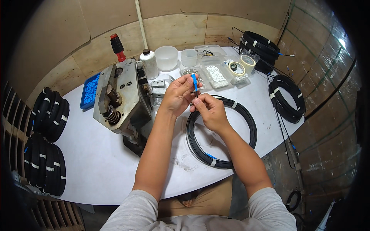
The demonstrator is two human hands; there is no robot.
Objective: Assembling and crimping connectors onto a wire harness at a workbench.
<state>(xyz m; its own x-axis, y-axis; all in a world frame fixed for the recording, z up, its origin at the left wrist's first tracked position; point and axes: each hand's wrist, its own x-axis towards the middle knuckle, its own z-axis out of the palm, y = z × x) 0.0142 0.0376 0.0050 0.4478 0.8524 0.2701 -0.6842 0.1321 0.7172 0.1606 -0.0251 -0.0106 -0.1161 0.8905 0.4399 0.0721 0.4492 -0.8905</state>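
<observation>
Between the fingers of my left hand [178, 94] is a small blue fibre-optic cable connector [194, 80], held upright with its pale tip at the top. Just below, my right hand [210, 112] pinches the thin black cable that runs down from the connector. Both hands are close together over the table. Under my right forearm lies a coil of black cable [251, 119], bound with white tape bands. A second blue connector [211, 156] rests on the coil's near side. The finger pads of my right hand are partly hidden.
A metal press [127, 90] with a red-topped handle stands left of my hands, beside a blue tray [89, 92] of small blue parts. Behind are a white bottle [149, 64], plastic tubs [166, 57], parts boxes and tape rolls [236, 68]. More cable coils [287, 98] lie right and left.
</observation>
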